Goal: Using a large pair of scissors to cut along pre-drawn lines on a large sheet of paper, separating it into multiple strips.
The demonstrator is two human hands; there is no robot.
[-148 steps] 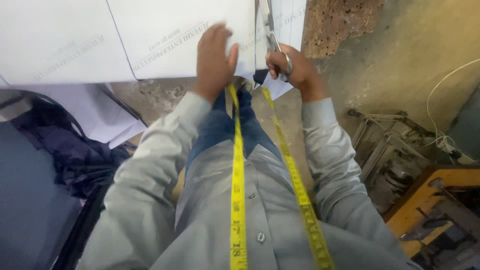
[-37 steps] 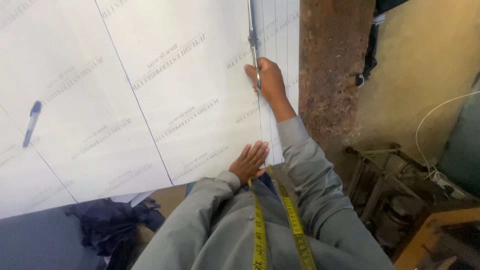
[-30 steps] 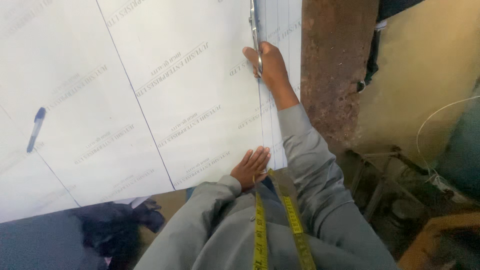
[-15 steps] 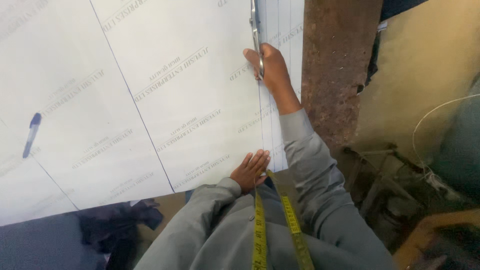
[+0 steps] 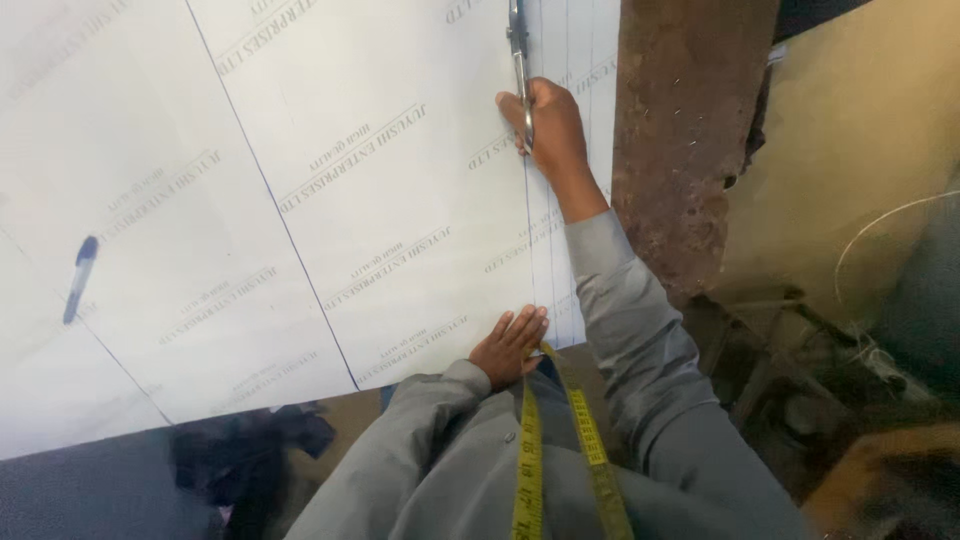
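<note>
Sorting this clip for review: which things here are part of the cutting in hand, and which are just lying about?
In use:
- right hand, shut on the scissors
- white sheet, cut along a ruled line
- left hand, flat on the sheet's near edge

Lying about:
- blue pen on the sheet, far left
- yellow tape measure, hanging around the neck
- dark cloth below the table
- rusty post
</note>
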